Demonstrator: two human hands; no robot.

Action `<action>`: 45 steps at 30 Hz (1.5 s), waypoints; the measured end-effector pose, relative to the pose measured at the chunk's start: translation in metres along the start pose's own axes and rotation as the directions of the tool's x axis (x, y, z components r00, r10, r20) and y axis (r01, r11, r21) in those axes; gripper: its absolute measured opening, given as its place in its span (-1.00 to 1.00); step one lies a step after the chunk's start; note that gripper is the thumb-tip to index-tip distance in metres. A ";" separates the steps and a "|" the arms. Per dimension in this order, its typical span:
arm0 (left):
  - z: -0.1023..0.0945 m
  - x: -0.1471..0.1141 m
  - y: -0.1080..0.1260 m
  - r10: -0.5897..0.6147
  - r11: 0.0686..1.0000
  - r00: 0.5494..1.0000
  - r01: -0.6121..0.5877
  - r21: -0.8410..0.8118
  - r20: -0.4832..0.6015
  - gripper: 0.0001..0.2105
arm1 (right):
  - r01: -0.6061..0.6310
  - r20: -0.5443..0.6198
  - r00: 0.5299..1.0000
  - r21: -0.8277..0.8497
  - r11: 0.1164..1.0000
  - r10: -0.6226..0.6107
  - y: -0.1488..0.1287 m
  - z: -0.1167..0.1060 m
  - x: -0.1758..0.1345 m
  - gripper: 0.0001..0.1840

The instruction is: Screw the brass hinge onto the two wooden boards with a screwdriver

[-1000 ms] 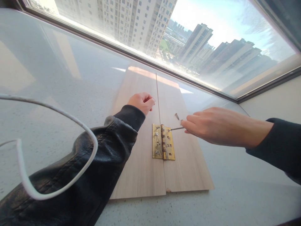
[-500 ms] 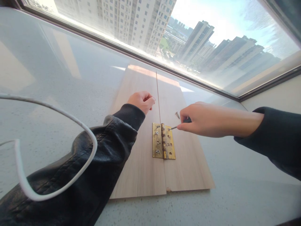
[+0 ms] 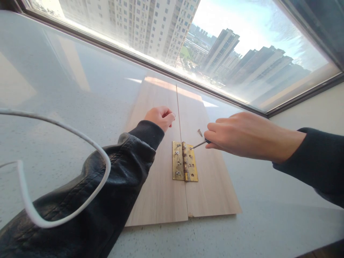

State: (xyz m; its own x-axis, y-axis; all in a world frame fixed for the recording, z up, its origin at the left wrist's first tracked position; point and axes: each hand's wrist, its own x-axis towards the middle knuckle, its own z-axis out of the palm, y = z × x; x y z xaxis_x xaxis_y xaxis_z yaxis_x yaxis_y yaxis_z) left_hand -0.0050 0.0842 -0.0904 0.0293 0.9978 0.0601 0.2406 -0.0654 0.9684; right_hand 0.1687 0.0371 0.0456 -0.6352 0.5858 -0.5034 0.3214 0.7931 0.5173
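A brass hinge lies flat across the seam between the left wooden board and the right wooden board. Screws show in its left leaf; the right leaf has several holes. My right hand is closed around a screwdriver, whose handle is mostly hidden. The shaft slants down to the left, with its tip at the upper part of the right leaf. A loose screw rests on the right board above the shaft. My left hand is curled over the left board near the seam; what its fingers hold, if anything, is hidden.
The boards lie on a pale speckled sill beneath a window frame. A white cable loops across the left side, in front of my left sleeve. A pale wall stands at the right.
My right hand has rolled and lifted its wrist, showing more of the screwdriver's shaft. The tip stays at the right leaf's upper part. My left hand keeps its pose; the view has shifted slightly.
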 end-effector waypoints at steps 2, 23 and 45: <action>0.000 0.000 0.000 0.003 1.000 1.000 -0.003 -0.003 0.003 -0.84 | 0.040 0.018 0.999 0.019 0.999 -0.040 -0.002 0.001 0.002 -0.75; 0.000 0.001 -0.002 0.014 1.000 1.000 -0.014 -0.001 0.009 -0.84 | -0.377 0.281 0.918 0.406 0.832 0.278 -0.005 0.006 0.003 -0.59; 0.000 0.000 0.001 0.010 1.000 1.000 -0.010 -0.007 0.013 -0.85 | -0.223 0.099 0.973 0.184 0.957 0.208 -0.010 0.010 0.003 -0.54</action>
State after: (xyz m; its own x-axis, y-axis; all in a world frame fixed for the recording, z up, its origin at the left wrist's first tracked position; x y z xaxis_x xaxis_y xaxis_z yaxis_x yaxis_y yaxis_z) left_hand -0.0052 0.0838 -0.0897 0.0442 0.9968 0.0667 0.2338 -0.0752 0.9694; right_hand 0.1707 0.0325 0.0324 -0.4821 0.7513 -0.4507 0.5788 0.6592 0.4800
